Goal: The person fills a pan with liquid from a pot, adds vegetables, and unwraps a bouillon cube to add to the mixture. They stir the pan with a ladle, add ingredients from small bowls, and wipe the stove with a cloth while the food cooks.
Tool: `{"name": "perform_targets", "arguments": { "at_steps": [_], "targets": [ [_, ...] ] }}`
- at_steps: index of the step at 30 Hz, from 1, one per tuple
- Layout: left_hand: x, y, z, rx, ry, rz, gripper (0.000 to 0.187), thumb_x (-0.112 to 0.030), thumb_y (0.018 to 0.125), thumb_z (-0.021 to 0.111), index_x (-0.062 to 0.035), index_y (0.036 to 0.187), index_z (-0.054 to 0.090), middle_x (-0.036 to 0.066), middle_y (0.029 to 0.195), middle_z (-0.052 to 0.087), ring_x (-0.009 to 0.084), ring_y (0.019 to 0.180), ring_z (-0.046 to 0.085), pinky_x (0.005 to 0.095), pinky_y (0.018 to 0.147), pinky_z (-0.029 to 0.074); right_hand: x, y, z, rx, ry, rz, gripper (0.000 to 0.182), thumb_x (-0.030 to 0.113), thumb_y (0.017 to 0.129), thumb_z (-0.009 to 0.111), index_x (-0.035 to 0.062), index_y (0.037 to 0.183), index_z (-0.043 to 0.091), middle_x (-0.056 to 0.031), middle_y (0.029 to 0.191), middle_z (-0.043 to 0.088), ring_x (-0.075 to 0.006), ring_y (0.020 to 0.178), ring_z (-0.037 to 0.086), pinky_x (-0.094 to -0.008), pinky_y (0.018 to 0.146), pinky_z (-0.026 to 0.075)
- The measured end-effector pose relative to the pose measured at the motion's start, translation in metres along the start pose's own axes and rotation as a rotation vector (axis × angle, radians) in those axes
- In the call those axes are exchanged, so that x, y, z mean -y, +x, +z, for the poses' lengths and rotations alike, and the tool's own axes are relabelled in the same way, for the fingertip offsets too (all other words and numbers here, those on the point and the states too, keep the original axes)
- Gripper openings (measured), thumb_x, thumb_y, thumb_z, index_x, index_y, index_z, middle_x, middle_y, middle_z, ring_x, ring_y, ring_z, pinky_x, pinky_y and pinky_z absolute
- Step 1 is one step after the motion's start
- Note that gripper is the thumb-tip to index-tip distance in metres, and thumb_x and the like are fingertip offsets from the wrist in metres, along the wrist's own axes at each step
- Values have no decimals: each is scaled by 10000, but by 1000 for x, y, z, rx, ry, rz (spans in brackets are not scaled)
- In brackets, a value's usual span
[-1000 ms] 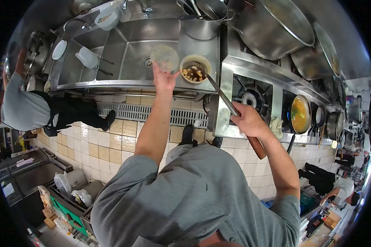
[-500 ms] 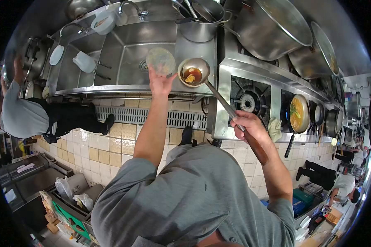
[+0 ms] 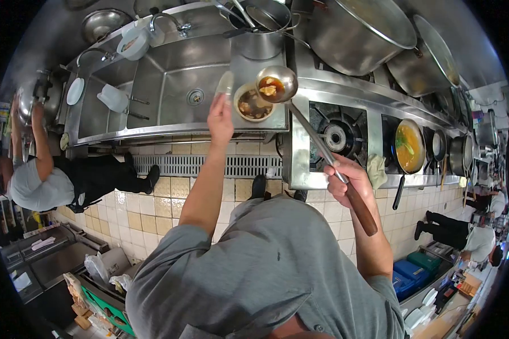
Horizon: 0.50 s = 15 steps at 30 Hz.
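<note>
My left hand [image 3: 220, 121] grips a translucent round lid [image 3: 225, 85], turned nearly edge-on, beside the sink's front edge. Just right of it, a pale round tub [image 3: 254, 119] stands on the metal counter, holding dark brown liquid with pieces in it. My right hand [image 3: 349, 176] is wrapped round the long handle of a metal ladle [image 3: 289, 83], whose grip end is brown. The ladle's cup hangs over the upper right rim of the tub. Reddish-brown liquid and a pale lump lie in the cup.
A steel sink [image 3: 169, 85] lies left, with a white plastic jug [image 3: 112, 98]. Right are a gas burner [image 3: 336, 134], a pan of orange soup [image 3: 408, 147], a cloth [image 3: 376, 171] and large stockpots [image 3: 359, 39]. A co-worker [image 3: 39, 183] stands far left, another [image 3: 469, 237] far right.
The lid has swung from nearly flat to edge-on in my left hand. The ladle's cup has risen up and right, showing more of the tub. The left co-worker's arms have shifted.
</note>
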<state>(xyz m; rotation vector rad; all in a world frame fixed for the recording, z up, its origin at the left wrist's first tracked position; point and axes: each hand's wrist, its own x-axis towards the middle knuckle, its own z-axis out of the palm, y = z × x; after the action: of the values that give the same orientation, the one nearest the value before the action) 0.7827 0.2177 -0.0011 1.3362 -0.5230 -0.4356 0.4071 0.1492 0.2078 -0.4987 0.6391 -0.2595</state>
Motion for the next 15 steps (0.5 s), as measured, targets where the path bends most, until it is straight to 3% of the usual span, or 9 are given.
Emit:
{"name": "perform_targets", "arguments": {
  "at_steps": [2,3,6,7,9,12,14,15],
  "targets": [
    [-5,-12,10,191,747,487,341,-212,970,625,-167,1304,671,125,1447,534,350,1375,426,473,1160,313,3,-16,-7,18,120,-82,400,118,985,532,-67,1337,487,-56,868,577,-66,465,441,-222,395,340],
    [-14,-20,20,260,848,515,358,-186,925,646,-227,1277,695,151,1434,534,391,1374,409,529,1170,279,4,-26,-14,33,184,-115,433,107,992,515,-70,1383,452,-74,886,582,-64,467,443,-216,395,351],
    [-20,-33,34,449,1005,622,324,-195,925,641,-239,1237,719,144,1430,538,402,1353,431,581,1153,274,6,-62,-52,55,282,-257,441,93,998,492,-65,1405,431,-93,899,592,-67,478,457,-215,403,369],
    [-2,-35,31,379,909,775,298,-213,921,644,-241,1203,736,127,1430,543,415,1329,454,620,1137,268,8,-78,-60,34,304,-318,424,95,1004,475,-69,1392,432,-105,908,603,-70,476,464,-216,411,392],
    [29,-32,34,422,989,777,289,-225,924,643,-245,1196,740,104,1445,541,432,1337,449,624,1139,260,11,-110,-88,-59,312,-444,419,108,1005,480,-70,1383,438,-106,908,606,-73,473,465,-220,411,395],
    [11,-36,45,476,1046,656,287,-273,930,648,-262,1203,738,80,1483,515,413,1383,416,644,1141,231,14,-153,-146,-225,301,-595,414,141,994,503,-69,1348,457,-102,890,613,-96,463,465,-241,416,393],
    [5,-45,53,506,1078,626,286,-289,933,648,-268,1204,738,76,1500,500,401,1403,398,651,1144,214,15,-173,-181,-604,4,-622,331,144,968,541,-57,1230,524,-91,815,607,-118,467,479,-262,423,393],
    [-5,-46,54,497,1153,570,293,-316,922,660,-274,1202,739,67,1484,514,384,1403,398,652,1148,199,25,-165,-158,-906,-20,-720,173,115,928,565,-27,1026,573,-77,728,583,-136,471,504,-279,430,404]
  ]
}}
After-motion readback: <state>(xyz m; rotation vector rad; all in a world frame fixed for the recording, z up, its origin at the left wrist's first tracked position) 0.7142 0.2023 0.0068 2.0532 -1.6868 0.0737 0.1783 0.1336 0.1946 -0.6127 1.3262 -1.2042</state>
